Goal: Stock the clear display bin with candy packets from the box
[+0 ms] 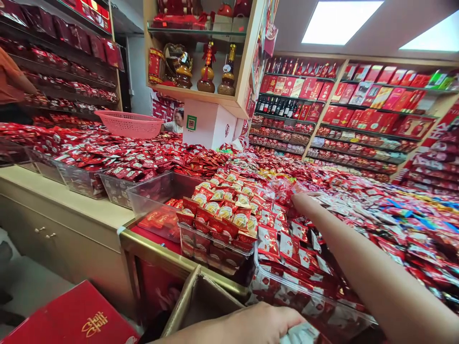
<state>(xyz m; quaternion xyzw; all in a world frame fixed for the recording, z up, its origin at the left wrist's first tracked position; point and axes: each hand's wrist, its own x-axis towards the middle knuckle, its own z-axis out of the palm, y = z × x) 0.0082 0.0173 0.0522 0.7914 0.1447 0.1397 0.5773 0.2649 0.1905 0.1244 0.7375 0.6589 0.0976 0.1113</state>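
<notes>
My left hand (pixel 263 321) is at the bottom edge, beside an open cardboard box (pixel 211 301). Its fingers are closed on a whitish packet (pixel 300 333), cut off by the frame. My right hand (pixel 303 199) reaches far forward over the heaps of sweets. Its fingers are mostly hidden; a crinkled clear wrapping with red in it (pixel 283 188) is right beside them. Nearer to me stand a clear bin of red-and-white packets (pixel 299 248) and a clear bin heaped with red-and-gold packets (pixel 225 210).
A clear bin (pixel 154 191) with few red packets stands left of the gold-edged counter corner (pixel 125 234). A pink basket (pixel 129 125) sits on the heaps. A red box (pixel 71 317) lies low left. A cabinet (pixel 195 91) overhangs the middle. Two other people are partly visible.
</notes>
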